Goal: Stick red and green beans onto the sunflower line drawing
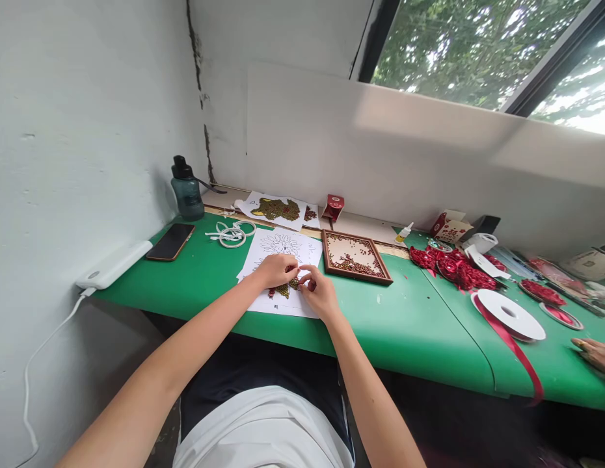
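Head view: the left hand (278, 270) and right hand (321, 292) are bent over a bead cluster (283, 290) on the near part of a printed sheet (309, 244). Fingertips are curled inward, nearly meeting; whether anything is pinched by either hand cannot be told. Bead arranging is judged to be the step in hand. Light, steady fingertip pressure would be called for next. Loose beads (354, 264) are held in a wooden tray (360, 278), right of the sheet.
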### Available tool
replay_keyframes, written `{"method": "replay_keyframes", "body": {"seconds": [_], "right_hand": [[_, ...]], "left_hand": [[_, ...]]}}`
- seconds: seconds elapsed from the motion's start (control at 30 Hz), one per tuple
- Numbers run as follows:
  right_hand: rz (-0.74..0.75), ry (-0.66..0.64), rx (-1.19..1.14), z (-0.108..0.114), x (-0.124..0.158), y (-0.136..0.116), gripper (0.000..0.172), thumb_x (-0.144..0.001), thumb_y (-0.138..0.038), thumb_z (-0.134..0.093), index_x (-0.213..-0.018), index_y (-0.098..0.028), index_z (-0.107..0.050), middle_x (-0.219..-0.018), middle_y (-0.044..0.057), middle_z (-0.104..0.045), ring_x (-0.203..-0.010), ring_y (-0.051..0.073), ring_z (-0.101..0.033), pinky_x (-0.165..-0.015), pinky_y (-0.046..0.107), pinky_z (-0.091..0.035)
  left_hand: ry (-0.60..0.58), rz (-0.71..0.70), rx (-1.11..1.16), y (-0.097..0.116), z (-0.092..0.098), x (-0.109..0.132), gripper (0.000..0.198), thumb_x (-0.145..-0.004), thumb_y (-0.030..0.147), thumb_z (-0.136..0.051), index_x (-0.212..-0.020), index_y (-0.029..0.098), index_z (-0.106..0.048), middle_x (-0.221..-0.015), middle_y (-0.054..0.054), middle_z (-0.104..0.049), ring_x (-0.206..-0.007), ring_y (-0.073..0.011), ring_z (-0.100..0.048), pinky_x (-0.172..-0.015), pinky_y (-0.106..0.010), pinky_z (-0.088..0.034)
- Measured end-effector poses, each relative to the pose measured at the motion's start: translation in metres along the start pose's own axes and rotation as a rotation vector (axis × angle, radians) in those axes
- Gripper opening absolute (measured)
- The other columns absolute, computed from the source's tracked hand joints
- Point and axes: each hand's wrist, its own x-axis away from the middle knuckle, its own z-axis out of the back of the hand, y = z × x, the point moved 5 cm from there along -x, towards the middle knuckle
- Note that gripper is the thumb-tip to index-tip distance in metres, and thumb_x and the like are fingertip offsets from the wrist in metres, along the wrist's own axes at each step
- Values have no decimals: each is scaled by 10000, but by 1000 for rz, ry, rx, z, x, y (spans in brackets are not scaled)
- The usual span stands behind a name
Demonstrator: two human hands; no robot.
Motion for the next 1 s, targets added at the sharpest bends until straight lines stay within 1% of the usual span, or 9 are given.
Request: {"method": "replay_keyframes", "body": {"seconds": [0.2, 0.33, 0.47, 0.73, 0.9, 1.0], "right_hand": [[20, 84, -53, 8, 3, -1, 376, -854, -219, -535, -1221, -250, -608, -839, 0, -749, -607, 155, -529, -651, 301, -445], [34, 54, -44, 6, 5, -3, 386, -841, -189, -525, -1207, -251, -631, -823, -3, -770, -605, 158, -542, -655, 301, -447], [44, 21, -15, 4, 6, -5, 396, -832, -169, -525, -1194, -262, -656, -843, -4, -794, -599, 158, -546, -651, 296, -441], [28, 25, 40, 3, 6, -6, 386, -827, -162, -539, -1164, -288, -681, -857, -14, -807, -608, 167, -570, -657, 294, -442], [3, 42, 106, 1, 4, -4, 348, -832, -166, -552, -1114, -303, -703, -855, -21, -803, -591, 166, -573, -642, 292, -436], [21, 56, 93, 2, 4, -4, 348, -824, -169, -551, -1109, -297, -702, -833, -22, -793, -598, 165, -573, -646, 296, -439]], "left_hand": [[1, 10, 18, -3, -1, 0, 289, -979, 315, -541, -726, 207, -631, -746, -7, -654, -668, -157, -596, -590, -285, -375], [3, 0, 18, -2, -1, 0, 275, -970, 305, -540, -731, 208, -636, -737, -6, -644, -676, -161, -601, -596, -289, -382], [6, -4, 26, -2, -1, 0, 227, -939, 246, -535, -745, 210, -647, -751, -5, -654, -681, -159, -596, -593, -290, -366], [8, 0, 25, -4, -2, 0, 244, -945, 254, -547, -721, 210, -632, -724, -10, -643, -677, -163, -616, -587, -288, -390], [13, 9, 34, -3, -1, 0, 233, -951, 239, -549, -741, 208, -643, -761, -9, -663, -700, -160, -623, -610, -291, -410], [22, 12, 51, -1, 1, 0, 179, -944, 236, -559, -794, 214, -655, -813, -5, -669, -731, -165, -614, -634, -298, -421]]}}
